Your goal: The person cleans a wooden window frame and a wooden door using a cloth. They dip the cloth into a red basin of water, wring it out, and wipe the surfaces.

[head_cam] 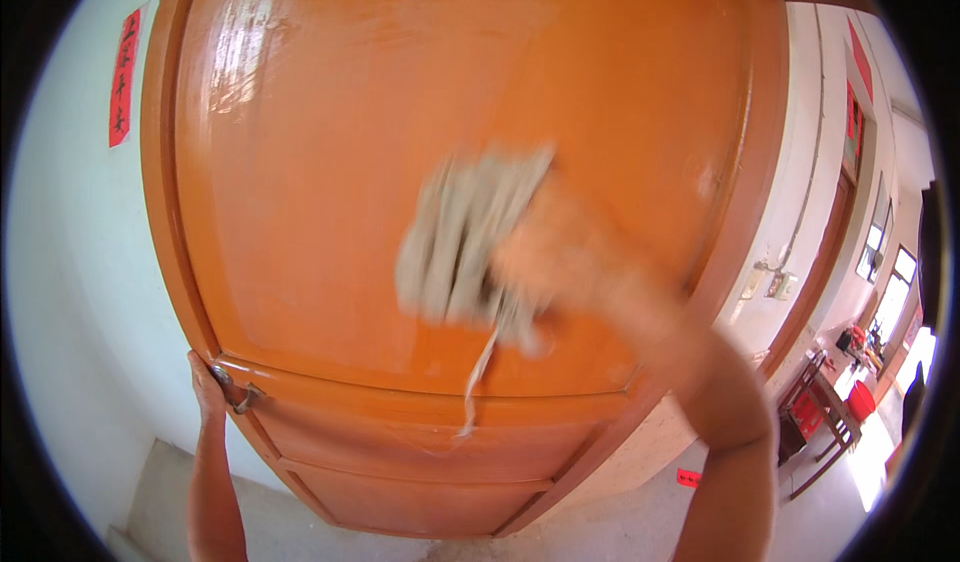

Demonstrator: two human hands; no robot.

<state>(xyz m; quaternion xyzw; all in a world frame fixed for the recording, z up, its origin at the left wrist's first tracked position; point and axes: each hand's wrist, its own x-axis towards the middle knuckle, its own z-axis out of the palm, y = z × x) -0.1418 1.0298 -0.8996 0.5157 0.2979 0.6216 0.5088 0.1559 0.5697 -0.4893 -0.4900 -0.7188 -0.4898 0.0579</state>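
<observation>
A varnished orange-brown wooden door (337,149) fills the middle of the view. My right hand (540,254), blurred, is closed on a bunched grey cloth (461,239) against the door's large upper panel. A loose pale strip hangs from the cloth towards the panel's lower moulding. On the left, my left hand (206,383) grips the door's edge beside a round metal lock (221,373) and a metal handle (246,399). Its fingers are partly hidden behind the edge. Streaks and glare show on the panel's upper left.
A pale wall (82,262) with a red paper strip (124,78) bearing writing stands at left. At right are wall switches (780,286), a wooden chair (825,404) and a red bucket (861,400). Concrete floor (277,521) lies below the door.
</observation>
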